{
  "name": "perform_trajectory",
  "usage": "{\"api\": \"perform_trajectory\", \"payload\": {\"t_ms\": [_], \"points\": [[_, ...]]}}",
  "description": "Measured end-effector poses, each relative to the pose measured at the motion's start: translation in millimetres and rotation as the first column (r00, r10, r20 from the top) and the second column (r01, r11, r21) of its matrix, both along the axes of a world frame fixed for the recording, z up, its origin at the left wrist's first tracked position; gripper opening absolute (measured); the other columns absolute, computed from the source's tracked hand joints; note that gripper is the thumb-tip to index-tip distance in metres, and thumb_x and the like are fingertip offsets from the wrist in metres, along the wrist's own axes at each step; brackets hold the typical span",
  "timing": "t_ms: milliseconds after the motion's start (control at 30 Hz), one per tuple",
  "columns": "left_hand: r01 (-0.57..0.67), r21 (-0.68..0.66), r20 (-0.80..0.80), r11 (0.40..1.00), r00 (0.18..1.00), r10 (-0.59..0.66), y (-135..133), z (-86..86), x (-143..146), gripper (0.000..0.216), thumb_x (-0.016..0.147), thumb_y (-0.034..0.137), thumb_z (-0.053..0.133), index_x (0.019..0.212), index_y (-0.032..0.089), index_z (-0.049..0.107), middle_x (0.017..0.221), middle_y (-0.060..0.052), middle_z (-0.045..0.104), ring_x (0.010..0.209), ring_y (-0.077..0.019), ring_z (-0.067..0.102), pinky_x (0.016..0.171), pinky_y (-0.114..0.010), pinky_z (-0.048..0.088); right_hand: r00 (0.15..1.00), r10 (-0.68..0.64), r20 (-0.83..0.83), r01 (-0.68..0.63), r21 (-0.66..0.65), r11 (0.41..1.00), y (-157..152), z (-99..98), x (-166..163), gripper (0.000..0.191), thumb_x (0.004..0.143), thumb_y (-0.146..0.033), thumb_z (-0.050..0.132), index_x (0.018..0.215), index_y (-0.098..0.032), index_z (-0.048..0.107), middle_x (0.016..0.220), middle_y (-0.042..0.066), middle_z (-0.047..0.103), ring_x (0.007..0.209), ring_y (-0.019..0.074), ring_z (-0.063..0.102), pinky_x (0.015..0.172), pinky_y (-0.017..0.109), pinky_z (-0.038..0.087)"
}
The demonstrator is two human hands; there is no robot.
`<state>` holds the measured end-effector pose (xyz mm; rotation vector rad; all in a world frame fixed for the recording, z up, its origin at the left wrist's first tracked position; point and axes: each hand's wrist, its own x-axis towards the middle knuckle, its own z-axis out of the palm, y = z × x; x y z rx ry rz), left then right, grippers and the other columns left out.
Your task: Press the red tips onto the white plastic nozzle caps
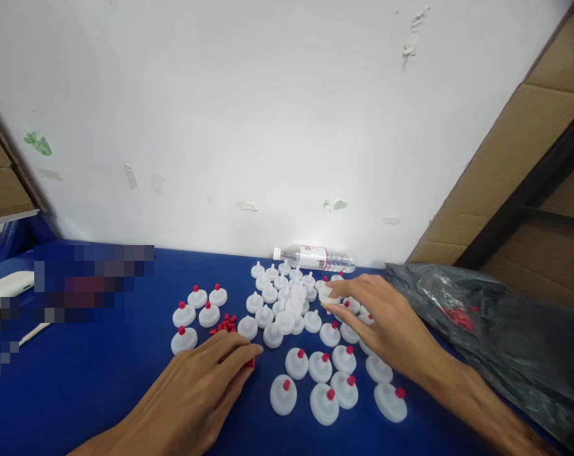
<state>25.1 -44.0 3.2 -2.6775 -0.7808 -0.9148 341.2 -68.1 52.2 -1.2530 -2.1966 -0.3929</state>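
Observation:
My right hand (381, 316) pinches a white plastic disc (328, 294) between thumb and fingers at the right side of a group of similar discs. Many of these pieces, such as the bare one (273, 334), have a short nozzle on top and no red cap. Others, like the disc (283, 395) at the front, wear a small red cap on the nozzle. My left hand (211, 373) is closed beside a small pile of loose red caps (226, 324). Red shows between its thumb and index finger, where it holds a red cap (252, 362); the other fingers partly hide the pile.
Several capped discs (183, 314) stand on the left of the blue table (125, 354). A clear water bottle (315, 258) lies against the white wall (268, 126). At the right is a dark plastic bag (505, 342), with cardboard (495, 152) behind.

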Motion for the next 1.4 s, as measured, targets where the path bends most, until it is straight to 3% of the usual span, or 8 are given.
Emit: {"api": "perform_trajectory", "payload": {"t_ms": [200,300,400,567,733,967,1200,1400], "points": [[0.062,-0.238,0.062,0.969,0.997,-0.048,0,-5.4,-2,0.028,0.112,0.022,0.040,0.121,0.033,0.064,0.112,0.003,0.073,0.093,-0.0129,0.077,0.073,-0.021,0.060,0.993,0.117,0.031,-0.118,0.049,0.992,-18,-2.8,-25,0.038,0.108,-0.016,0.056,0.145,-0.025,0.055,0.136,0.009,0.069,0.121,0.0214,0.068,0.097,0.038,0.058],[0.102,-0.440,0.149,0.892,0.988,-0.039,1,-2.8,-1,0.018,0.107,0.026,0.052,0.110,0.033,0.068,0.107,0.006,0.073,0.091,-0.0123,0.075,0.077,-0.020,0.059,0.988,0.153,0.018,-0.153,0.050,0.987,-26,-6.4,-32,0.057,0.105,-0.005,0.053,0.157,-0.027,0.046,0.137,0.009,0.065,0.122,0.0165,0.067,0.097,0.029,0.059],[0.158,-0.580,0.258,0.799,0.966,-0.004,2,2.5,2,0.010,0.102,0.027,0.062,0.102,0.033,0.070,0.099,0.008,0.073,0.075,-0.0089,0.070,0.064,-0.016,0.054,0.980,0.199,-0.004,-0.199,0.015,0.980,-33,-10.5,-37,0.067,0.102,0.001,0.052,0.162,-0.025,0.040,0.136,0.011,0.063,0.121,0.0155,0.068,0.097,0.026,0.060],[0.206,-0.617,0.386,0.759,0.921,0.063,2,11.4,6,0.007,0.098,0.029,0.068,0.095,0.032,0.074,0.092,0.009,0.075,0.069,-0.0081,0.067,0.058,-0.015,0.049,0.974,0.224,-0.016,-0.225,-0.035,0.974,-36,-17.8,-40,0.049,0.107,-0.010,0.052,0.154,-0.025,0.050,0.133,0.010,0.067,0.115,0.0169,0.072,0.089,0.027,0.064],[0.234,-0.656,0.425,0.718,0.900,0.094,3,14.0,8,0.011,0.096,0.034,0.070,0.091,0.033,0.079,0.092,0.006,0.078,0.069,-0.0097,0.069,0.058,-0.016,0.049,0.971,0.238,0.005,-0.239,0.013,0.971,-32,-15.7,-46,0.036,0.109,-0.016,0.051,0.145,-0.021,0.054,0.142,0.010,0.067,0.124,0.0182,0.070,0.101,0.031,0.061],[0.255,-0.777,0.439,0.575,0.875,0.204,1,17.1,10,0.013,0.095,0.043,0.071,0.094,0.037,0.082,0.092,0.004,0.080,0.085,-0.0150,0.074,0.065,-0.018,0.051,0.951,0.294,-0.091,-0.303,-0.097,0.948,-39,-5.9,-56,0.038,0.109,-0.014,0.048,0.146,-0.019,0.056,0.128,0.011,0.068,0.112,0.0143,0.073,0.096,0.024,0.062],[0.303,-0.839,0.441,0.451,0.865,0.239,-1,22.6,12,0.019,0.093,0.051,0.072,0.092,0.034,0.082,0.086,0.003,0.076,0.079,-0.0142,0.067,0.047,-0.016,0.035,0.931,0.360,-0.069,-0.356,0.063,0.932,-33,-7.1,-63,0.022,0.107,-0.015,0.058,0.126,-0.017,0.069,0.121,0.007,0.079,0.105,0.0145,0.076,0.095,0.027,0.061],[0.288,-0.884,0.391,0.368,0.887,0.245,-4,24.8,12,0.028,0.091,0.056,0.072,0.091,0.030,0.081,0.076,0.003,0.071,0.072,-0.0138,0.062,0.060,-0.019,0.046,0.933,0.343,-0.105,-0.333,0.104,0.937,-37,-10.0,-64,0.018,0.106,-0.017,0.061,0.122,-0.015,0.070,0.117,0.009,0.080,0.101,0.0154,0.078,0.088,0.025,0.064]]}}
